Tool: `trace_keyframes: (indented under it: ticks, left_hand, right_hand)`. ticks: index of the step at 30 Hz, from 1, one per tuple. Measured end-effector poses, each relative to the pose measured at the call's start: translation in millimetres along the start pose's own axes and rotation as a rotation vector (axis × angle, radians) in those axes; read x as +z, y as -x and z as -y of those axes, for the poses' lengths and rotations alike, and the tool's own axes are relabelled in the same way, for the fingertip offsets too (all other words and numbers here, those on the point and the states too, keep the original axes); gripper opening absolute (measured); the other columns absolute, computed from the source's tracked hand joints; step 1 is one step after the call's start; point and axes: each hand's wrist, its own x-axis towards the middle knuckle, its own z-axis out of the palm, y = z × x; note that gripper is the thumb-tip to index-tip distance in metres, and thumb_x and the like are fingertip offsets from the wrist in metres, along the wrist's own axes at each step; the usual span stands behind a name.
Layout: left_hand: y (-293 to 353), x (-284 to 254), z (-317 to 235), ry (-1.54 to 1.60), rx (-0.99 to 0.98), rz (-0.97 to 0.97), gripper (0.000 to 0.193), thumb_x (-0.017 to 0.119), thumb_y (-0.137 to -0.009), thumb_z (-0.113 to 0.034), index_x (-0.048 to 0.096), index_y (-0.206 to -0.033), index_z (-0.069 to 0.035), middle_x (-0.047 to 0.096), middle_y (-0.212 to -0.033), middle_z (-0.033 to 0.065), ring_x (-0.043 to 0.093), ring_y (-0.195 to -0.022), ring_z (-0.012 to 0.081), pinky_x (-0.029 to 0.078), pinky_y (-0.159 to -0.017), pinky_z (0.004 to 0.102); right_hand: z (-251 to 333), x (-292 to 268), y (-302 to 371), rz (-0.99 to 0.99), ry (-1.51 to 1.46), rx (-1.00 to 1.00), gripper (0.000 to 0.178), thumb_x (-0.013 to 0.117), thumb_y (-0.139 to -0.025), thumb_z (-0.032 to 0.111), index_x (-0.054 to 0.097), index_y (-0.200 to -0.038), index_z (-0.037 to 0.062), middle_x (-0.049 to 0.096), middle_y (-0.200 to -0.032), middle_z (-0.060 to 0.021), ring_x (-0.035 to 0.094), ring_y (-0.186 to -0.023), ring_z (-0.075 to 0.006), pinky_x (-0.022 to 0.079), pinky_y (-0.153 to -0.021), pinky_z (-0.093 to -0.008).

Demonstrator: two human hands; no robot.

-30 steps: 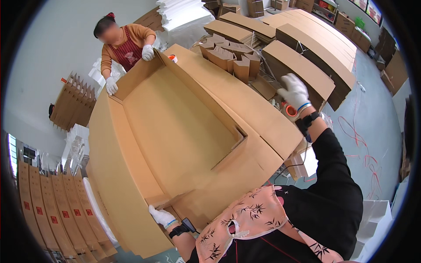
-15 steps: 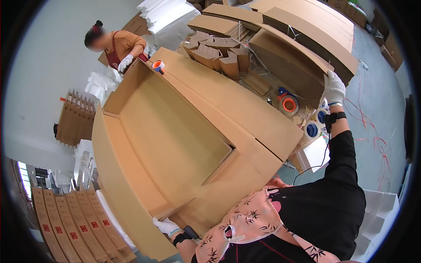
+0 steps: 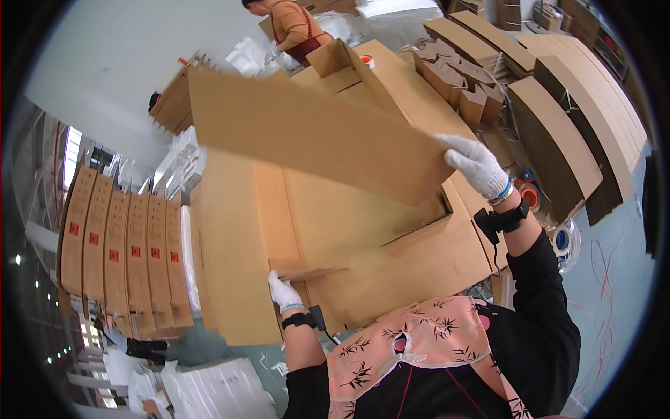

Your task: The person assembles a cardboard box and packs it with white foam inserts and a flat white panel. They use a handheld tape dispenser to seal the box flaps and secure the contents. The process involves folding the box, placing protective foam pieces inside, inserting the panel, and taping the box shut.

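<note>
My right hand (image 3: 478, 166), in a white knit glove, grips one end of a long cardboard sheet (image 3: 314, 136). The sheet is raised over a large open cardboard box (image 3: 356, 209) and hides part of its inside; its far end is blurred. At the box's near left corner, my left hand (image 3: 284, 290), also gloved, is closed around the edge of an upturned cardboard flap (image 3: 310, 274). A wide side panel (image 3: 230, 258) of the box lies folded out to the left.
Several tall cardboard pieces (image 3: 132, 251) stand at the left. Folded cardboard inserts (image 3: 453, 80) and stacked sheets (image 3: 558, 133) lie at the far right, near an orange tape roll (image 3: 530, 197). A co-worker (image 3: 296, 28) stands beyond the box.
My right hand has taken a cardboard sheet from the stack on the right and swung it left over the box. My left hand stays at the near left corner. The view has turned leftward.
</note>
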Motion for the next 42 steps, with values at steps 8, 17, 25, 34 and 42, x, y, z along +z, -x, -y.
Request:
trace_keyframes:
  ticks: [8,17,25,34,42]
  left_hand:
    - [3.4,-7.7,-2.5,-0.018,-0.065,0.064,0.054,0.062,-0.095,-0.035,0.053,-0.135,-0.001,0.057,-0.134,0.0135,0.05,-0.128,0.0227,0.036,-0.114,0.0418]
    - [73.6,-3.7,-141.8,-1.288,1.1,0.428,0.065,0.078,-0.079,-0.021,0.055,-0.135,0.002,0.06,-0.13,0.0247,0.053,-0.125,0.0435,0.043,-0.107,0.0499]
    - [-15.8,60.9,-113.0,-2.215,1.29,1.174,0.058,0.073,-0.071,-0.06,0.077,-0.091,-0.006,0.073,-0.083,0.017,0.069,-0.085,0.0341,0.041,-0.106,0.0456]
    - [-53.1,82.5,-84.6,-2.06,1.281,1.48,0.064,0.065,-0.08,-0.065,0.075,-0.088,-0.003,0.073,-0.089,0.0211,0.07,-0.084,0.0408,0.055,-0.075,0.0512]
    - [-34.0,87.4,-90.7,-2.174,1.347,1.348,0.063,0.066,-0.081,-0.065,0.076,-0.091,-0.004,0.073,-0.094,0.021,0.07,-0.092,0.0412,0.055,-0.079,0.0507]
  right_hand:
    - [-0.3,35.8,-22.9,0.708,0.444,0.001,0.035,0.06,-0.094,0.025,0.068,-0.126,0.0139,0.073,-0.104,-0.0162,0.068,-0.093,-0.0353,0.054,-0.086,-0.0398]
    - [-32.7,70.1,1.8,1.019,1.058,-0.242,0.048,0.048,-0.096,0.05,0.075,-0.09,0.0111,0.071,-0.081,-0.0145,0.068,-0.078,-0.037,0.054,-0.072,-0.0457]
    - [-55.9,90.5,23.7,0.182,0.99,-0.34,0.045,0.055,-0.095,0.051,0.068,-0.086,0.009,0.069,-0.072,-0.011,0.066,-0.083,-0.0333,0.052,-0.091,-0.0449]
    - [-48.4,138.1,311.1,-0.187,0.965,0.387,0.022,0.064,-0.086,0.028,0.069,-0.098,0.0102,0.069,-0.08,-0.0144,0.068,-0.084,-0.0346,0.05,-0.094,-0.0465]
    - [38.5,175.9,548.0,-0.416,0.879,1.321,0.031,0.058,-0.09,0.036,0.072,-0.099,0.0106,0.071,-0.084,-0.0171,0.069,-0.082,-0.0391,0.055,-0.076,-0.0499]
